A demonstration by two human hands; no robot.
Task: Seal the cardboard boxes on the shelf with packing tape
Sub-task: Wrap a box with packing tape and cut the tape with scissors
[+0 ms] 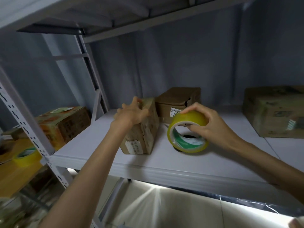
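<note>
A small brown cardboard box (144, 134) stands on the white shelf (164, 163), a white label on its near end. My left hand (131, 112) lies over the box's top far end, fingers curled around its edge. My right hand (207, 122) grips a yellow roll of packing tape (185, 134), thumb on the inner rim and fingers over the outer band; the roll is tilted and its lower edge is close to the shelf. A second brown box (176, 102) with a white sticker stands just behind. A larger printed box (273, 112) stands at the right.
To the left, on the neighbouring rack, lies an orange-printed box (62, 124) and another yellow tape roll (26, 157) on a yellow box. A perforated grey upright (24, 122) stands at the shelf's left corner. An upper shelf (131, 15) hangs overhead.
</note>
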